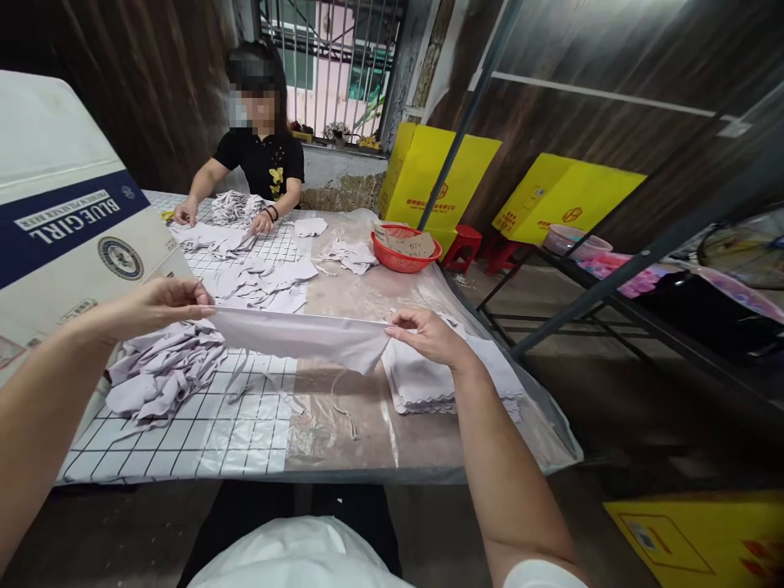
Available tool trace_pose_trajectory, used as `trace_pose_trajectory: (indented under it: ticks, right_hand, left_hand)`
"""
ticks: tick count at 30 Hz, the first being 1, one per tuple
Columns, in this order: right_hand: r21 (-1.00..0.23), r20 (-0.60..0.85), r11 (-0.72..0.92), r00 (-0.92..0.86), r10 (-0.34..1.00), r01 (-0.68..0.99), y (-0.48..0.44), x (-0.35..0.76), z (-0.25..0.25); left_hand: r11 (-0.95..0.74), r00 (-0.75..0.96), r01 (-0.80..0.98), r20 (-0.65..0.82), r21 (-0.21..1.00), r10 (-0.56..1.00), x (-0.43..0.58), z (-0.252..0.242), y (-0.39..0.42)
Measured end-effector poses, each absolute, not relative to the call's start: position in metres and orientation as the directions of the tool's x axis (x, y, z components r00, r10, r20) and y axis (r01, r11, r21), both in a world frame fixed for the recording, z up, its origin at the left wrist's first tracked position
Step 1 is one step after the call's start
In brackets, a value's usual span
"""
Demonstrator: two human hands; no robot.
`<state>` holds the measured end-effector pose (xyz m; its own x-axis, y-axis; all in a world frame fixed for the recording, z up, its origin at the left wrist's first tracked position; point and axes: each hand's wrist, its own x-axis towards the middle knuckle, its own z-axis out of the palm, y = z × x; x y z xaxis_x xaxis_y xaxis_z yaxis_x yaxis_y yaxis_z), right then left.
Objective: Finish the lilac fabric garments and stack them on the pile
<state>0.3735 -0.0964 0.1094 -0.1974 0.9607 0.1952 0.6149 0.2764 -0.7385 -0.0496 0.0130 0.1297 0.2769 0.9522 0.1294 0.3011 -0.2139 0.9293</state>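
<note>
Far left: big white box (79, 188), blue band, lettering upside down, standing tilted in view. Heap of crumpled pale cloth pieces (168, 371) next to it on the desk (168, 457), which has a black-and-white grid cover at left and clear plastic to the right.

Left hand (177, 300), above that heap: grasping, thumb and fingers pinching the left end of a pale cloth strip (300, 336). Strip is over the middle of the desk, between the two hands. Long axis runs left to right, crosswise to the person, sloping slightly down toward the right end. Top edge pulled nearly straight; the loose side hangs down, deeper toward the right, with a drooping lower corner there. Cannot tell if that corner touches the desk.

Behind, left of centre: co-worker (260, 167) in black top, both hands at a spread of cloth pieces across the desk. More loose pieces (263, 282) lie nearer, behind the strip. Thin string (344, 408) on the plastic, in front of the strip.

Further right: red basket (401, 263) at the far right part of the desk, cardboard inside. Right hand (425, 335): grasping, pinching the strip's right end, just above a neat stack of cloth (453, 371). Beyond: red stool (464, 247), yellow boxes (560, 196).
</note>
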Motion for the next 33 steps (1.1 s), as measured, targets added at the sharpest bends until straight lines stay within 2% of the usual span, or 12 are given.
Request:
trace_pose_trajectory:
  ticks: [3,7,10,12,15,17,19,21,24,27,29,33]
  right_hand:
    - [-0.761,0.197,0.259,-0.169,0.966,0.595,-0.097,0.374,0.11]
    - [-0.809,0.229,0.238,-0.084,0.97,0.537,-0.106,0.374,0.108]
    - [-0.847,0.197,0.222,-0.103,0.975,0.483,-0.119,0.369,0.097]
    - [-0.862,0.154,0.211,-0.158,0.975,0.462,-0.127,0.358,0.082]
    - [-0.888,0.071,0.161,-0.216,0.974,0.431,-0.135,0.329,0.052]
    - [-0.899,0.001,0.095,-0.216,0.976,0.427,-0.139,0.304,0.028]
    - [-0.899,-0.086,0.027,-0.237,0.968,0.436,-0.143,0.282,0.007]
    - [-0.898,-0.154,0.015,-0.346,0.926,0.44,-0.147,0.267,-0.008]
    - [-0.886,-0.152,0.082,-0.452,0.879,0.456,-0.149,0.267,-0.014]
    - [-0.827,-0.088,0.141,-0.373,0.924,0.544,-0.138,0.293,-0.009]
    - [-0.738,-0.016,0.164,-0.26,0.966,0.655,-0.125,0.315,-0.007]
    - [-0.512,0.115,0.097,-0.044,0.992,0.854,-0.092,0.343,-0.013]
  left_hand:
    - [-0.155,0.502,0.429,-0.093,0.89,0.86,-0.045,0.135,0.01]
    - [-0.206,0.51,0.456,-0.064,0.866,0.858,-0.044,0.137,0.018]
    - [-0.243,0.469,0.597,-0.087,0.765,0.879,-0.035,0.133,0.038]
    - [-0.312,0.438,0.711,-0.049,0.63,0.898,-0.013,0.129,0.06]
    - [-0.445,0.419,0.784,0.16,0.432,0.894,0.05,0.123,0.095]
    - [-0.506,0.407,0.771,0.312,0.386,0.858,0.104,0.117,0.109]
    - [-0.604,0.469,0.693,0.391,0.393,0.792,0.155,0.106,0.11]
    - [-0.713,0.589,0.591,0.402,0.377,0.701,0.186,0.088,0.095]
    - [-0.8,0.735,0.509,0.323,0.318,0.596,0.185,0.045,0.049]
    - [-0.789,0.781,0.512,0.197,0.34,0.592,0.144,-0.006,-0.009]
    - [-0.775,0.792,0.53,0.127,0.344,0.597,0.114,-0.035,-0.044]
    - [-0.761,0.775,0.532,0.149,0.372,0.615,0.073,-0.061,-0.085]
